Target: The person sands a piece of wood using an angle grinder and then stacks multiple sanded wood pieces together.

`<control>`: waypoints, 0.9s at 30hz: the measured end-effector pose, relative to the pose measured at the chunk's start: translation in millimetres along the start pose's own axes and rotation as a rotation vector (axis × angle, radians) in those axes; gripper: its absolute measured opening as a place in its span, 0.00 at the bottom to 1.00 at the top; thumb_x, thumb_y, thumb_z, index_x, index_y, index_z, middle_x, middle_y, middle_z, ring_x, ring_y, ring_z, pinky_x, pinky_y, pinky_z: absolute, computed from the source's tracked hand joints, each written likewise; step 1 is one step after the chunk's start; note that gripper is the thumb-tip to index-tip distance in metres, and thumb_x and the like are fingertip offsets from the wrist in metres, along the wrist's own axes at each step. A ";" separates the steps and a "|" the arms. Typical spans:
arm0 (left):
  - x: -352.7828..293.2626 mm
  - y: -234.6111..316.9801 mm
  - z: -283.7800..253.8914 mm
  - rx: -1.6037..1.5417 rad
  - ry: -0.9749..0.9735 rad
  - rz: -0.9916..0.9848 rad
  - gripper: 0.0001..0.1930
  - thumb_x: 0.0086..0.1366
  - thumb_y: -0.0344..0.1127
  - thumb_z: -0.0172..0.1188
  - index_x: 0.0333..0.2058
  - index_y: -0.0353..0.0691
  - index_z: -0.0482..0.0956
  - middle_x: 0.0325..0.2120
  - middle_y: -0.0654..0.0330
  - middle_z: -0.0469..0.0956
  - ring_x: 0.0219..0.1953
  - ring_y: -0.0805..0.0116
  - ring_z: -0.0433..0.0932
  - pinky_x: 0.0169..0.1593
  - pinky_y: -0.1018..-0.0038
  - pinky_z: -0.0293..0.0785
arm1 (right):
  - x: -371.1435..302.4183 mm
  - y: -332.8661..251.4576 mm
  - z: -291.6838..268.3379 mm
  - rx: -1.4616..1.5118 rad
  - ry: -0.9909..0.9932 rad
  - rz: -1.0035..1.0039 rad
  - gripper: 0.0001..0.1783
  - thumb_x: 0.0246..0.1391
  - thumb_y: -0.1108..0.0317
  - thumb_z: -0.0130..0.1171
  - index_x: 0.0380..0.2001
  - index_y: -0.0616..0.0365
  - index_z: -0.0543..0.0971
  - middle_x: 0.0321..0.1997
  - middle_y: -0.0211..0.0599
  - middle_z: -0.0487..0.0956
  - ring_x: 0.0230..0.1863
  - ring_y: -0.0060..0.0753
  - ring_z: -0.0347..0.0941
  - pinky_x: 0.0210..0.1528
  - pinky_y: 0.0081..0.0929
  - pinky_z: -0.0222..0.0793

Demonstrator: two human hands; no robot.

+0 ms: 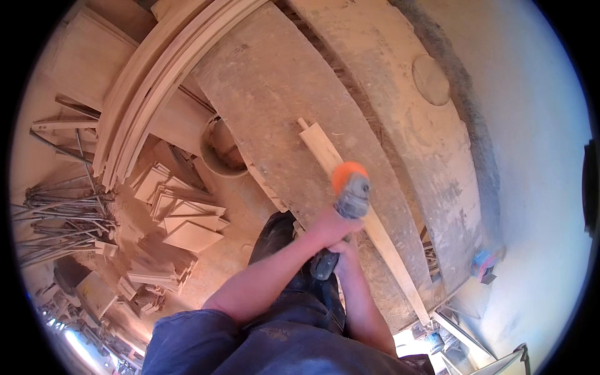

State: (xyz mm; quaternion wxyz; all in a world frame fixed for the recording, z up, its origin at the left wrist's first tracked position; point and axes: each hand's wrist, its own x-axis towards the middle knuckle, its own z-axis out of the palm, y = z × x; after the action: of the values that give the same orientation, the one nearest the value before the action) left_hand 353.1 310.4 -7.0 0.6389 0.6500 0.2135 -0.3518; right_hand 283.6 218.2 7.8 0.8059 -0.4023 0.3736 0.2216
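Observation:
My left hand (335, 226) is wrapped round the front of an angle grinder (354, 197), just behind its grey metal head. My right hand (343, 251) grips the grinder's body lower down, near its dark rear end; part of its fingers is hidden behind the tool. An orange disc (347, 172) on the grinder's head lies against or just over a long pale wooden board (387, 245). The board runs slantwise along a dusty workbench plank (284, 94), and its far end narrows to a small tongue. Whether the disc is spinning cannot be told.
Long curved-looking boards (150, 87) are stacked at the upper left. A round bucket (219, 164) stands beside the bench. Cut wooden pieces (187, 215) and a heap of thin rods (59, 222) lie left. Another dusty plank (431, 169) runs along the wall, near a small blue-and-pink box (482, 265).

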 end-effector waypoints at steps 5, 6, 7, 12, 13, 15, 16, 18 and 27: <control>35.2 62.0 -79.4 -0.005 0.055 -0.124 0.25 0.48 0.47 0.77 0.37 0.32 0.85 0.33 0.54 0.85 0.35 0.63 0.84 0.43 0.66 0.80 | 70.9 -31.2 60.0 -0.253 -0.167 0.127 0.27 0.36 0.72 0.62 0.46 0.64 0.76 0.35 0.41 0.81 0.31 0.39 0.80 0.35 0.36 0.79; 36.7 68.9 -87.8 -0.080 0.065 -0.106 0.24 0.48 0.46 0.77 0.37 0.32 0.85 0.33 0.53 0.85 0.35 0.64 0.84 0.43 0.66 0.80 | 77.4 -35.5 68.6 -0.314 -0.198 0.168 0.27 0.37 0.70 0.62 0.46 0.63 0.77 0.34 0.41 0.82 0.30 0.39 0.80 0.35 0.36 0.79; 35.2 70.0 -89.2 -0.103 0.099 -0.108 0.24 0.47 0.46 0.77 0.37 0.32 0.85 0.32 0.53 0.85 0.34 0.64 0.84 0.42 0.65 0.80 | 78.6 -35.0 69.0 -0.317 -0.210 0.160 0.25 0.37 0.70 0.62 0.45 0.63 0.78 0.33 0.42 0.82 0.30 0.39 0.80 0.35 0.36 0.79; 20.1 58.4 -78.6 -0.024 0.224 -0.065 0.22 0.47 0.44 0.76 0.35 0.32 0.85 0.30 0.51 0.85 0.30 0.65 0.83 0.37 0.64 0.79 | 55.6 -33.2 76.6 -0.224 -0.157 0.093 0.17 0.37 0.75 0.60 0.36 0.65 0.78 0.30 0.41 0.80 0.27 0.36 0.79 0.32 0.34 0.77; 27.5 52.0 -77.9 0.008 0.198 -0.059 0.23 0.47 0.44 0.76 0.36 0.31 0.85 0.30 0.51 0.85 0.30 0.64 0.83 0.36 0.64 0.79 | 55.7 -33.7 78.5 -0.201 -0.163 0.089 0.17 0.37 0.75 0.60 0.36 0.65 0.78 0.30 0.41 0.80 0.27 0.36 0.79 0.32 0.34 0.76; 37.4 48.6 -77.0 0.072 0.132 -0.052 0.23 0.47 0.44 0.76 0.37 0.31 0.85 0.30 0.52 0.85 0.29 0.64 0.83 0.36 0.63 0.79 | 54.6 -30.1 74.0 -0.151 -0.160 0.081 0.17 0.36 0.75 0.61 0.35 0.65 0.79 0.30 0.41 0.80 0.28 0.35 0.79 0.31 0.34 0.76; 41.7 46.3 -80.9 0.025 0.133 -0.060 0.23 0.47 0.44 0.75 0.36 0.31 0.85 0.30 0.51 0.84 0.31 0.63 0.83 0.37 0.63 0.79 | 61.6 -29.9 75.0 -0.173 -0.181 0.113 0.17 0.36 0.75 0.61 0.36 0.64 0.79 0.30 0.40 0.80 0.28 0.35 0.79 0.31 0.33 0.76; 25.5 89.2 -88.1 -0.037 0.088 -0.090 0.23 0.49 0.45 0.73 0.36 0.31 0.84 0.30 0.51 0.84 0.34 0.61 0.83 0.40 0.62 0.79 | 82.9 -33.8 67.7 -0.178 -0.182 0.160 0.17 0.36 0.75 0.61 0.36 0.64 0.79 0.30 0.40 0.80 0.28 0.35 0.78 0.31 0.33 0.76; 1.3 12.6 -8.4 -0.085 -0.004 -0.139 0.22 0.47 0.41 0.76 0.39 0.34 0.84 0.33 0.56 0.84 0.33 0.67 0.82 0.39 0.66 0.79 | 18.9 -2.8 -14.4 -0.140 -0.135 0.115 0.17 0.37 0.73 0.62 0.36 0.65 0.79 0.31 0.41 0.81 0.31 0.37 0.80 0.33 0.34 0.77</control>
State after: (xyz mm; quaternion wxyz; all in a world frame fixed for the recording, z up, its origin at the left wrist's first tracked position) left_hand 364.7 317.2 0.1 0.6405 0.6052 0.2714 -0.3873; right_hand 291.1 206.0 -11.4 0.7853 -0.4195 0.3244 0.3194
